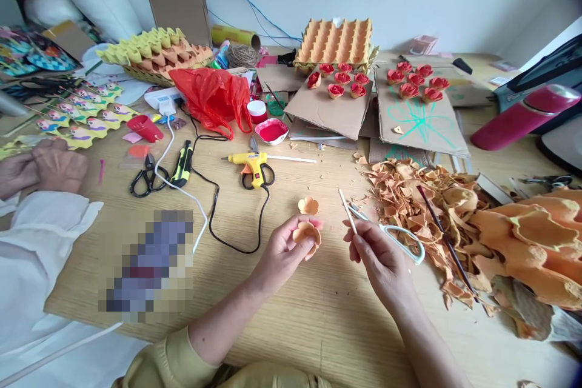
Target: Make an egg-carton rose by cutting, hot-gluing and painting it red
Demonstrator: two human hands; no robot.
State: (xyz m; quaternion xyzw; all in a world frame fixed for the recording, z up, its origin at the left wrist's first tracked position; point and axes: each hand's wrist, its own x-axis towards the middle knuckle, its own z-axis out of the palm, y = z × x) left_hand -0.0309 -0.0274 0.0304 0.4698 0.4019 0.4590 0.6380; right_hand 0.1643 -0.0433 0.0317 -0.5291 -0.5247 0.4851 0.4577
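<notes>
My left hand (291, 245) is closed on an orange egg-carton cup (305, 233) cut into petals, the thumb pressing inside it. Just beyond it, a second petal-edged cup (308, 205) lies on the table. Between the thumb and fingers of my right hand (375, 251) is a thin pale stick (348, 209), pointing up and away. White-handled scissors (416, 248) lie on the table beside my right hand, partly hidden by it. A yellow glue gun (254, 167) rests farther off, with dark-handled scissors (269, 176) partly under it.
Orange carton scraps (404, 194) are heaped on the right beside a stack of egg trays (536, 236). Red paper roses (342, 78) stand on cardboard at the back. Red paint fills a small dish (271, 131). A co-worker's hands (59, 167) rest at left. Cords (218, 194) cross the table.
</notes>
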